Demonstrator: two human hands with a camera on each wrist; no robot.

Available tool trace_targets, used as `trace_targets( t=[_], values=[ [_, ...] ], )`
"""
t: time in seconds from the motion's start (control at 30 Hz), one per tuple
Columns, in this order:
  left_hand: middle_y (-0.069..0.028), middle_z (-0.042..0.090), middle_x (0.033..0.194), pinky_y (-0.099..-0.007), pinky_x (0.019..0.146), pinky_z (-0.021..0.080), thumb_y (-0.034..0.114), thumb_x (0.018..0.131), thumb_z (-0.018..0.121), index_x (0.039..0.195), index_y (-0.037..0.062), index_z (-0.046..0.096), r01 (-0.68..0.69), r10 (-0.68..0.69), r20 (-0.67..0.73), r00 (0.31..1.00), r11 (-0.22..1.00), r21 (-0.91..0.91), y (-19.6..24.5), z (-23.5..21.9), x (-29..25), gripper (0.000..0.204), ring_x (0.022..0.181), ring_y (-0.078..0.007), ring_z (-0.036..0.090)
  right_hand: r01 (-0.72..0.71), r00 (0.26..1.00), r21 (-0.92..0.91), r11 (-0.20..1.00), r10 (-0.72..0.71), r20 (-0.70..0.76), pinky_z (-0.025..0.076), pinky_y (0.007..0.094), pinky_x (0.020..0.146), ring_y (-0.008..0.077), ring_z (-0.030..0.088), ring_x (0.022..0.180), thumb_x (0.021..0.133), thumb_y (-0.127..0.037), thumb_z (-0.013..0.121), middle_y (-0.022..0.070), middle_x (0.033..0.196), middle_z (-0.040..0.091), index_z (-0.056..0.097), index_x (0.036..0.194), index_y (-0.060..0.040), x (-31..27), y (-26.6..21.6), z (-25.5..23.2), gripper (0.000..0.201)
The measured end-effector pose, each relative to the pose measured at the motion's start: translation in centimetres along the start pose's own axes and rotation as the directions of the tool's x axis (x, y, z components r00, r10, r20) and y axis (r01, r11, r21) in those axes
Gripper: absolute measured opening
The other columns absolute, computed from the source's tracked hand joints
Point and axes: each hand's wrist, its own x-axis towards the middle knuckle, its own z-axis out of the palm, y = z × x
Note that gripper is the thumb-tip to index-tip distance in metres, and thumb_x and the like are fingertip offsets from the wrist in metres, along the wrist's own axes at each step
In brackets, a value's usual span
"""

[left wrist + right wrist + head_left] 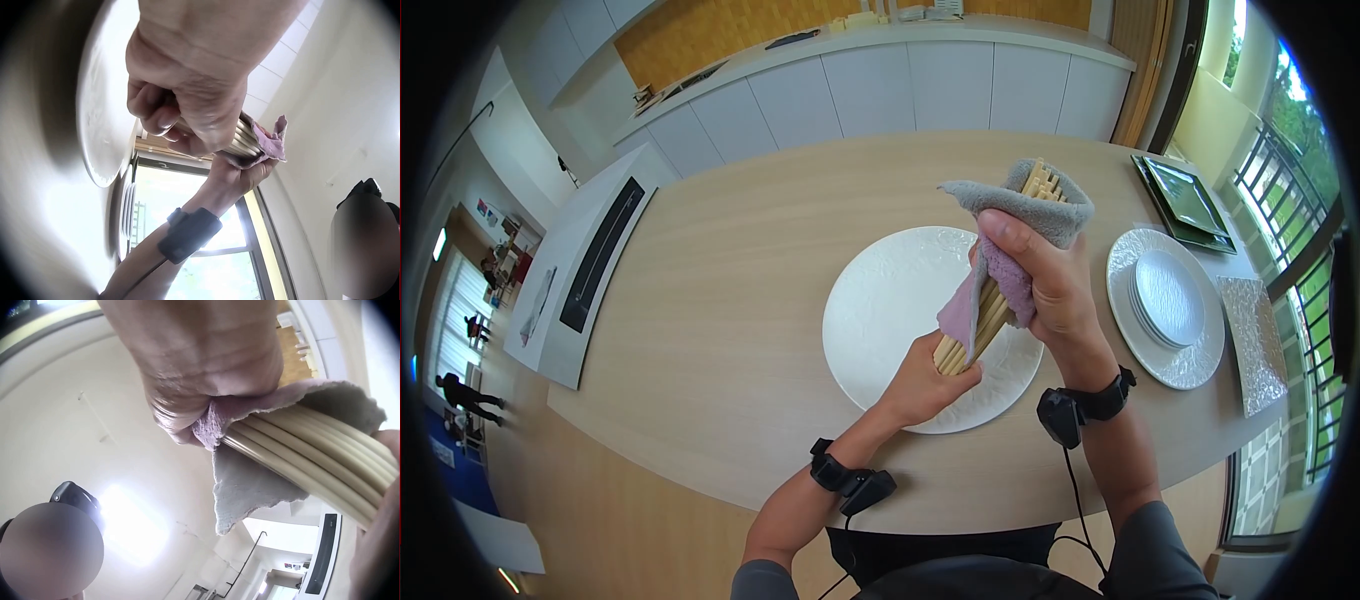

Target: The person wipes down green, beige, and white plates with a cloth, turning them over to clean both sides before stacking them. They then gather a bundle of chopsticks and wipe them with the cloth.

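A bundle of pale chopsticks (992, 316) slants above a large white round plate (878, 300). My left hand (925, 385) grips the bundle's lower end, with its fingers curled round the sticks in the left wrist view. Higher up, my right hand (1055, 283) holds a cloth (1048, 212), grey on one side and pink on the other, wrapped about the sticks. Stick tips poke out of the cloth at the top. In the right wrist view a loose grey flap (253, 490) of the cloth hangs below the chopsticks (312, 450).
To the right, small white plates (1168, 298) are stacked on a larger white plate (1122, 270). Dark green square trays (1145, 190) lie behind them, and a silvery rectangular plate (1252, 345) lies by the table's right edge. A white panel with a black slot (605, 255) stands at the left.
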Motion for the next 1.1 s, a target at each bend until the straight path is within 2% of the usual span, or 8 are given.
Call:
trace_targets(
  t=[0.07,0.13,0.27,0.33,0.43,0.63,0.77,1.1],
  values=[
    [-0.0044,0.062,0.083,-0.029,0.064,0.049,0.017,0.087,0.072,0.101,-0.0028,0.059,0.009,-0.008,-0.031,0.999,1.0,0.027,0.0,0.3,0.0,0.028,0.071,-0.0102,0.056,0.007,1.0,-0.011,1.0,-0.007,-0.005,0.057,0.0272,0.061,0.0141,0.067,0.071,0.086,-0.019,0.076,0.0067,0.084,0.064,0.062,0.105,0.0004,0.1,0.1,0.0,0.03],
    [-0.0006,0.058,0.075,-0.0251,0.056,0.044,0.016,0.088,0.07,0.096,-0.001,0.06,-0.143,0.148,-0.145,0.978,0.989,0.043,-0.7,0.7,0.2,0.021,0.063,-0.0059,0.051,0.012,1.0,-0.023,1.0,-0.012,-0.009,0.057,0.0272,0.061,0.0139,0.067,0.071,0.086,-0.02,0.076,0.0064,0.084,0.064,0.062,0.105,0.0004,0.1,0.2,0.0,0.031],
    [-0.0019,0.06,0.08,-0.0271,0.063,0.047,0.013,0.087,0.068,0.106,-0.0032,0.06,-0.137,0.156,-0.187,0.97,0.984,0.111,-0.6,0.8,0.3,0.026,0.071,-0.007,0.053,0.016,0.998,0.025,1.0,-0.015,-0.062,0.055,0.0252,0.063,0.0101,0.065,0.073,0.087,-0.015,0.077,0.0043,0.087,0.065,0.066,0.105,0.001,0.2,0.6,0.1,0.026],
    [-0.0143,0.068,0.081,-0.0325,0.066,0.053,0.011,0.082,0.07,0.114,-0.0072,0.06,-0.057,0.087,-0.229,0.97,0.989,0.135,-0.1,0.8,0.2,0.038,0.069,-0.0142,0.063,0.027,0.996,0.031,0.999,-0.024,-0.083,0.056,0.0252,0.063,0.0101,0.065,0.074,0.087,-0.014,0.076,0.0043,0.088,0.065,0.066,0.105,0.001,0.2,0.8,0.1,0.025],
    [-0.0057,0.065,0.082,-0.0293,0.066,0.05,0.01,0.086,0.068,0.112,-0.0039,0.06,-0.093,0.138,-0.262,0.955,0.98,0.178,-0.4,0.9,0.2,0.03,0.072,-0.0094,0.057,0.014,0.996,0.037,0.999,-0.011,-0.085,0.055,0.0249,0.063,0.0097,0.065,0.074,0.087,-0.014,0.076,0.0041,0.088,0.065,0.067,0.104,0.0009,0.2,0.8,0.1,0.024],
    [-0.0109,0.069,0.085,-0.0298,0.068,0.051,0.01,0.086,0.069,0.112,-0.005,0.061,-0.099,0.199,-0.361,0.911,0.956,0.276,-0.6,1.1,0.4,0.031,0.074,-0.0103,0.061,0.022,0.994,0.03,0.999,-0.019,-0.108,0.055,0.0246,0.062,0.0088,0.064,0.072,0.087,-0.013,0.077,0.0035,0.088,0.065,0.067,0.105,0.0006,0.3,1.1,0.2,0.024],
    [-0.0089,0.068,0.081,-0.0296,0.068,0.051,0.011,0.087,0.069,0.111,-0.0051,0.061,-0.099,0.2,-0.368,0.908,0.957,0.274,-0.5,1.1,0.4,0.03,0.073,-0.0099,0.06,0.037,0.992,0.023,0.999,-0.034,-0.119,0.055,0.0252,0.062,0.0096,0.064,0.071,0.087,-0.014,0.077,0.0041,0.087,0.066,0.067,0.105,0.0009,0.3,1.2,0.3,0.026],
    [-0.004,0.061,0.083,-0.0291,0.068,0.048,0.015,0.087,0.071,0.105,-0.004,0.06,-0.122,0.135,-0.148,0.98,0.988,0.093,-1.0,0.5,0.4,0.028,0.073,-0.0096,0.053,0.005,0.999,0.003,1.0,-0.005,-0.044,0.055,0.0254,0.065,0.0114,0.066,0.076,0.086,-0.02,0.078,0.006,0.088,0.066,0.066,0.108,0.0027,0.0,0.2,0.1,0.033]
  ],
)
